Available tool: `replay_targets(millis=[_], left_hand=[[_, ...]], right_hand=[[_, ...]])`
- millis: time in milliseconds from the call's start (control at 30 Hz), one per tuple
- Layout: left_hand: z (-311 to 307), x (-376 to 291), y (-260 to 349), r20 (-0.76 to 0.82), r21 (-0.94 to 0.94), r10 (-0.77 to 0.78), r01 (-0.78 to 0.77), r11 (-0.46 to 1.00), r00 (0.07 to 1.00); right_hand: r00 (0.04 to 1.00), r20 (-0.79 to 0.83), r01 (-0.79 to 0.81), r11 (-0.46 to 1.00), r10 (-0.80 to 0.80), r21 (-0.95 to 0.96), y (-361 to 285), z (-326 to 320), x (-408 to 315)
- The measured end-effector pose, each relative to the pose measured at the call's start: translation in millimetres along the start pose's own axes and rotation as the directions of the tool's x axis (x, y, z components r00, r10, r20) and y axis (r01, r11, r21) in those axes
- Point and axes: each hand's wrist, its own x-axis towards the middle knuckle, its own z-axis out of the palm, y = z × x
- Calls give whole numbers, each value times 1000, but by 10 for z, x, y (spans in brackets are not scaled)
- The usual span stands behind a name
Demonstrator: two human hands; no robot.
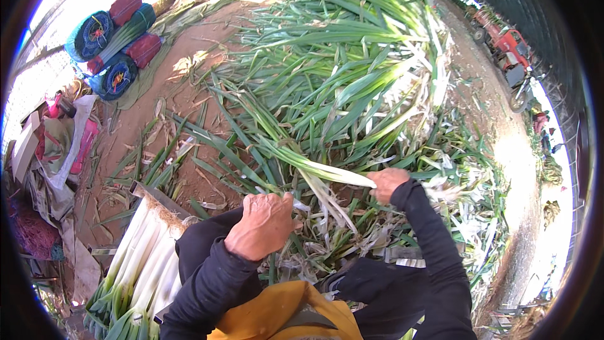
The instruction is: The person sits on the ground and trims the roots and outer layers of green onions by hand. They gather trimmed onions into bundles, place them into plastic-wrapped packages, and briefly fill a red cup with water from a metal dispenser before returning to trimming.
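Note:
My right hand (388, 184) grips the white root end of a green onion stalk (337, 173), whose green leaves stretch to the upper left. To its left my left hand (264, 224) is raised with curled fingers; whether it holds anything cannot be told, as its back faces the camera. Pale loose leaf strips (325, 198) hang just below the held stalk. At the lower left, peeled green onions (146, 255) with white shafts lie side by side in a metal-edged rack (153, 197), roots toward the top.
A large heap of untrimmed green onions (330, 75) covers the ground ahead. Trimmed leaves (472, 198) lie around the feet and at right. Netted bundles (115, 42) are stacked at upper left, cloths and bags (61, 146) at far left. A red motor vehicle (512, 49) stands at upper right.

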Motion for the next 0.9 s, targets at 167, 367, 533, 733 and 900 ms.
replay_targets(millis=[167, 367, 533, 733, 900], left_hand=[[43, 33, -15, -77, -4, 79, -80, 997, 994], [81, 208, 160, 302, -320, 199, -97, 942, 932], [42, 244, 419, 363, -580, 452, -182, 794, 815], [-3, 175, 707, 78, -997, 623, 73, 35, 779], [-86, 287, 728, -85, -828, 273, 85, -555, 958]], right_hand=[[995, 96, -37, 998, 42, -52, 1, -1301, -902], [998, 60, -27, 985, 17, 168, -40, -2468, -2075], [994, -5, -99, 901, 112, 422, -192, -2807, -2811], [994, -85, -1, 765, 73, 644, -308, -2200, -2856], [984, -177, 138, 643, -5, 753, -571, -1356, -2512]])
